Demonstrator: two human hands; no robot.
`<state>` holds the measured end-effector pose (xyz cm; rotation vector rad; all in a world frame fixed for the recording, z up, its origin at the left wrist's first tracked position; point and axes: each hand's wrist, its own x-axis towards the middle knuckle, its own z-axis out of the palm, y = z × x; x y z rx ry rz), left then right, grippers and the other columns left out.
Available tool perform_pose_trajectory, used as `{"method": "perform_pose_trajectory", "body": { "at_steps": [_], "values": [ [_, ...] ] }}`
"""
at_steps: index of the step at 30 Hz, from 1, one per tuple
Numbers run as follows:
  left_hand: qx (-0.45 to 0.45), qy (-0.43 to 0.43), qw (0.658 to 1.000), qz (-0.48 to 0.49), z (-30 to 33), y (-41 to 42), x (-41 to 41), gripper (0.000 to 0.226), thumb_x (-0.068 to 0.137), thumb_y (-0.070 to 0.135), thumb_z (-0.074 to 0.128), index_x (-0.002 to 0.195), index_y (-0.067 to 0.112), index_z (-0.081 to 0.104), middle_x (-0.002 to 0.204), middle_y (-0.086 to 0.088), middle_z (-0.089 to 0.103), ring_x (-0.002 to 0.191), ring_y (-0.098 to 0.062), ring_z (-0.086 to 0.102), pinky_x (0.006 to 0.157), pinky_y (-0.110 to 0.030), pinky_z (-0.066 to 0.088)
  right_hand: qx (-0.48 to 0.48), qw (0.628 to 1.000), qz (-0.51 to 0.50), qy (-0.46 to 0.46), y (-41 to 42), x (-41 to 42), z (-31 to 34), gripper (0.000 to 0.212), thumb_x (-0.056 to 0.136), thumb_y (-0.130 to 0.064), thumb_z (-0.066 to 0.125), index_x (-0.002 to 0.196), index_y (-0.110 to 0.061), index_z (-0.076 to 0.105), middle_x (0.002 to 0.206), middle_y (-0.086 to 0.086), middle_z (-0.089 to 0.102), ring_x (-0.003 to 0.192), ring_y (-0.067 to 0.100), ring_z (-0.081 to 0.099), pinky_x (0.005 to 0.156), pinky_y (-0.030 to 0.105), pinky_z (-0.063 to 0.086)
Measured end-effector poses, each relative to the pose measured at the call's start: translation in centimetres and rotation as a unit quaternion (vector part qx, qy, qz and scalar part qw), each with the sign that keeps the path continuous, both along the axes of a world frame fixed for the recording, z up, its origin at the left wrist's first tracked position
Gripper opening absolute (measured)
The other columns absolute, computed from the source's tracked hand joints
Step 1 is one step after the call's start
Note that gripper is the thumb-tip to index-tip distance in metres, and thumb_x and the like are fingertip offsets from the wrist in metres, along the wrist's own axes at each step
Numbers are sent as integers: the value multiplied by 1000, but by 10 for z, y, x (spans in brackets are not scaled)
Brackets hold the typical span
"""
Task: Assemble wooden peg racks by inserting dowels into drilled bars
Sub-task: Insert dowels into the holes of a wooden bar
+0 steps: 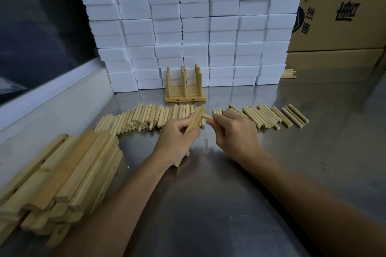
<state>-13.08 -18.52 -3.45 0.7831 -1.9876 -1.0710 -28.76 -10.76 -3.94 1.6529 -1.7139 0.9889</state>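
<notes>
- The left hand (177,140) grips a wooden bar (193,123) with its fingers curled round it, the bar tilted up and away so its far end faces the other hand; judged, this steadies the bar and presents a drilled hole for entry.
- The right hand (234,131) pinches a dowel (206,117) at its fingertips, the dowel pointing leftward with its tip touching or just beside the bar's upper end. Whether it has entered a hole cannot be told.
- Judged step: seating a peg in the bar; the short grip near the tip likely aids aim.
- A row of loose dowels (146,117) lies just beyond both hands on the metal table (229,183), within easy reach for repeat picking.
- A stack of bars (62,173) lies left of the left hand, near its forearm, as supply.
- A finished rack (184,87) stands upright well beyond the hands, against a wall of white boxes (194,23); it may serve as a pattern.
</notes>
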Motion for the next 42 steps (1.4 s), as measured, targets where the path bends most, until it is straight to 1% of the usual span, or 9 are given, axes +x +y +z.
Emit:
{"method": "perform_pose_trajectory", "body": {
  "at_steps": [7, 11, 15, 19, 26, 34, 36, 39, 42],
  "values": [
    [-65, -10, 998, 4, 2, 2, 1, 41, 93, 12, 62, 123, 40, 62, 63, -21, 56, 41, -14, 43, 38, -26, 39, 0, 999, -6, 32, 3, -1, 4, 28, 93, -23, 67, 69, -9, 64, 57, 1, 49, 47, 17, 36, 43, 24, 22],
    [-100, -35, 994, 2, 2, 1, 2, 34, 94, 13, 61, 126, 26, 67, 56, 0, 49, 47, -11, 42, 46, -40, 46, 8, 999, -5, 35, 6, 0, 9, 27, 93, -23, 66, 70, -8, 66, 57, 1, 51, 47, 18, 39, 41, 25, 25],
    [-152, -61, 986, 3, 4, 2, 3, 35, 94, 12, 61, 127, 19, 67, 53, 12, 47, 48, -6, 43, 46, -15, 37, 15, 999, -18, 29, 7, 2, 12, 26, 90, -20, 69, 66, -9, 65, 56, 1, 51, 45, 17, 37, 42, 21, 18],
    [-156, -63, 986, 0, 5, 4, 4, 35, 94, 11, 61, 128, 14, 66, 54, 13, 46, 47, -6, 43, 46, -12, 35, 28, 999, -22, 8, 6, 5, 10, 27, 90, -19, 68, 65, -8, 65, 56, 2, 52, 44, 20, 41, 41, 24, 24],
    [-188, -66, 980, -4, 8, 4, 5, 33, 92, 9, 61, 123, 16, 69, 56, 10, 46, 50, -8, 43, 48, -12, 36, 109, 987, -11, -119, 1, 9, 11, 32, 94, -22, 62, 68, -4, 66, 56, 4, 56, 52, 19, 43, 50, 29, 31],
    [-208, -91, 974, 3, 8, 3, 5, 36, 92, 11, 61, 127, 18, 66, 64, 10, 52, 58, -3, 51, 50, -10, 38, 204, 887, 74, -407, -1, 1, 22, 31, 97, -31, 61, 70, -21, 73, 61, 2, 66, 55, 4, 55, 56, 20, 41],
    [-202, -101, 974, 7, 7, 2, 5, 36, 92, 13, 61, 127, 21, 66, 64, 8, 54, 56, -6, 51, 49, -12, 38, 195, 908, 67, -366, 1, 4, 21, 32, 98, -30, 58, 75, -15, 75, 62, -1, 64, 54, 6, 52, 55, 24, 41],
    [-183, -101, 978, 17, 6, 1, 4, 24, 93, 14, 60, 111, 23, 72, 63, 0, 57, 59, -16, 53, 47, -15, 38, 192, 977, -39, -79, 1, 9, 15, 29, 100, -31, 49, 81, -13, 61, 69, -2, 57, 60, 18, 48, 54, 31, 34],
    [-175, -89, 981, 10, 6, 3, 4, 24, 93, 14, 60, 107, 28, 72, 63, -5, 58, 60, -21, 53, 48, -21, 38, 172, 980, -94, 23, 4, 18, 15, 9, 98, -25, 51, 90, -20, 54, 69, -2, 55, 54, 19, 42, 47, 27, 21]
  ]
}}
